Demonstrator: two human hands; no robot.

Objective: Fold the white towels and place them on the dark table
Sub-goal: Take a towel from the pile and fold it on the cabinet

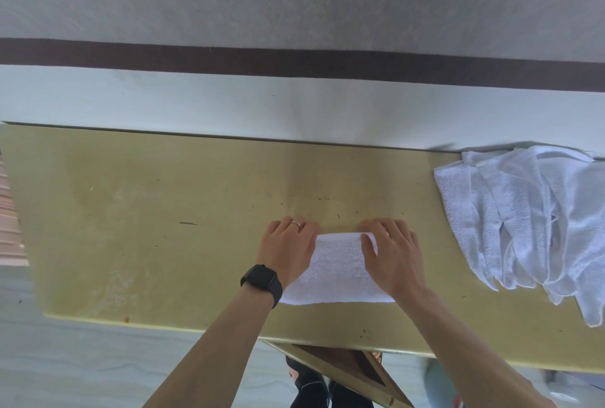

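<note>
Towel (337, 271) lies between left hand (288, 252) and right hand (394, 255), fingers (397, 227) pinching far corners.

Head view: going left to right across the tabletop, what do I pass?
left hand → white towel lying between the hands → right hand → heap of loose white towels, all on the tan tabletop.
</note>
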